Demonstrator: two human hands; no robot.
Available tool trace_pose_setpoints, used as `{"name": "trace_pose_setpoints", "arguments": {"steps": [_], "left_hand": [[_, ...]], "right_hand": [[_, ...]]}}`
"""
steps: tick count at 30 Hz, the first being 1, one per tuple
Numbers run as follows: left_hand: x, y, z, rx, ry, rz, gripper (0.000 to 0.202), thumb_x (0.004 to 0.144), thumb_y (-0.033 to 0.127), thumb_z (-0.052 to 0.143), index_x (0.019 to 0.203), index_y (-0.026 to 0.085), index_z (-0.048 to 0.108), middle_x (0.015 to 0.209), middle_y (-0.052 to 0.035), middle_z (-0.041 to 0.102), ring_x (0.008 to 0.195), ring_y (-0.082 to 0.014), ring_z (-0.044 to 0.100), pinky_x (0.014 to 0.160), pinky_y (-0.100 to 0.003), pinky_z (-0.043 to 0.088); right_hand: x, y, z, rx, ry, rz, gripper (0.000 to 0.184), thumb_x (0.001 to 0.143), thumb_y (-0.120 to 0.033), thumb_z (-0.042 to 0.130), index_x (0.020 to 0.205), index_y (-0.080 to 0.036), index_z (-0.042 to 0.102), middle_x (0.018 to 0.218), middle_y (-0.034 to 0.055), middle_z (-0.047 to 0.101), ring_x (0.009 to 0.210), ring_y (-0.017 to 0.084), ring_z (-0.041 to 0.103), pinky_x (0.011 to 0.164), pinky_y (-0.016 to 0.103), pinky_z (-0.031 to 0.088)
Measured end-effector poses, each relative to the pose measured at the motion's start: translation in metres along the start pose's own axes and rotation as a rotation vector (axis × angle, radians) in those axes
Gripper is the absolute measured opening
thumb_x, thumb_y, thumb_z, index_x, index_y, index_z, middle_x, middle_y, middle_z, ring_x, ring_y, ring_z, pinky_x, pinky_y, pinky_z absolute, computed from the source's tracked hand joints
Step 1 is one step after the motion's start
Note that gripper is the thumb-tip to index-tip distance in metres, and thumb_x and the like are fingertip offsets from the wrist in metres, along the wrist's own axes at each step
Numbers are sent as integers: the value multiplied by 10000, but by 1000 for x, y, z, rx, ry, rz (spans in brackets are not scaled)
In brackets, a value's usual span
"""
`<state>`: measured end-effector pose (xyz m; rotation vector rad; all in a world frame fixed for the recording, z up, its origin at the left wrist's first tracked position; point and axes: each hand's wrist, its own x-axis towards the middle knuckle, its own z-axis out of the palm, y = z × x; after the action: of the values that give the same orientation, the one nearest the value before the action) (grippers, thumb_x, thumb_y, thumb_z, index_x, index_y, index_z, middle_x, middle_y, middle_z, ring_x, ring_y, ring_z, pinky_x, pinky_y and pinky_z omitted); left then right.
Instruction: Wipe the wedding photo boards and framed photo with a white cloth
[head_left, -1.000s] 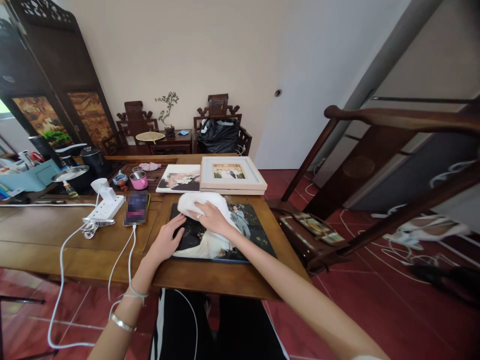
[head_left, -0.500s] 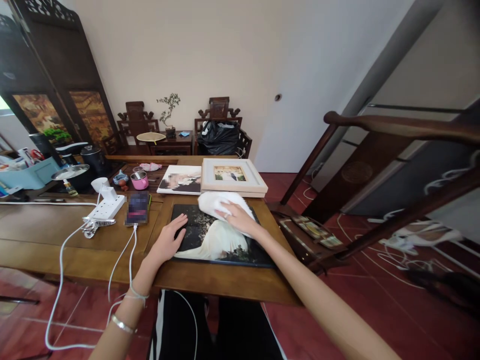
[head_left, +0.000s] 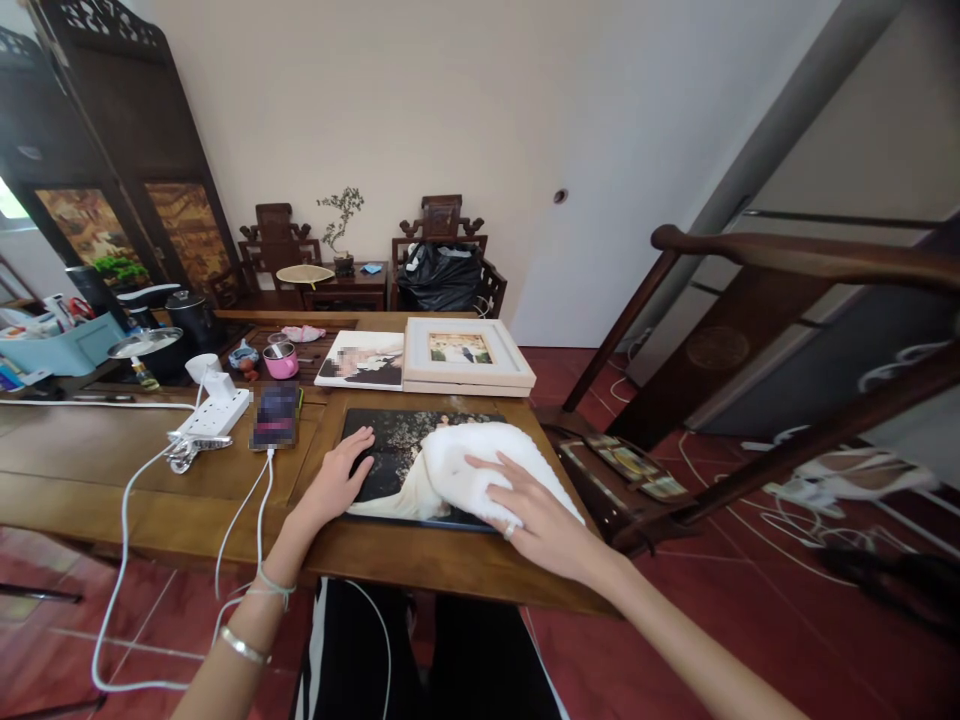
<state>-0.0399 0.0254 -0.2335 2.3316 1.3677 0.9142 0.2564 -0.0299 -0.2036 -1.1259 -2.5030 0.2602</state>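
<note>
A dark photo panel [head_left: 386, 445] showing a long white dress lies flat near the table's front edge. My left hand [head_left: 341, 475] rests at its left edge, fingers stretched out, with nothing held. Under my right hand [head_left: 529, 510] is a fluffy white towel [head_left: 480, 450], its fingers bent onto the cloth. The towel covers the panel's right part and reaches past its right edge, hiding that side of the picture.
Behind the panel lie a white-framed picture [head_left: 506, 350] and a smaller photo print [head_left: 360, 375]. To the left are a phone [head_left: 275, 418] on a cable, a power strip [head_left: 217, 412] and a pink cup [head_left: 281, 362]. A wooden chair [head_left: 720, 345] stands right.
My right hand has slid the towel from the panel's far edge toward me and to the right. More of the dress is covered now. My left hand stays in place.
</note>
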Motion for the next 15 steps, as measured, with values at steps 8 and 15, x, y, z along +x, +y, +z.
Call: {"name": "trace_pose_setpoints", "arguments": {"steps": [8,15], "left_hand": [[-2,2,-1,-6,-10,0,372,898,290,400,1231,177,523,1360,-80,467,1289,-205,386,1083,-433,306],[-6,7,2,-41,30,-31,370,892,285,415,1227,180,532,1357,-77,470,1286,-207,390,1078,-433,312]], "right_hand": [[17,55,12,-37,37,195,311,862,-335,418,1039,-173,615,1333,105,479,1311,309,291,1037,487,315],[44,88,20,-68,136,305,351,845,-305,407,1123,-179,581,1256,97,549,1275,304,358,1036,503,299]]}}
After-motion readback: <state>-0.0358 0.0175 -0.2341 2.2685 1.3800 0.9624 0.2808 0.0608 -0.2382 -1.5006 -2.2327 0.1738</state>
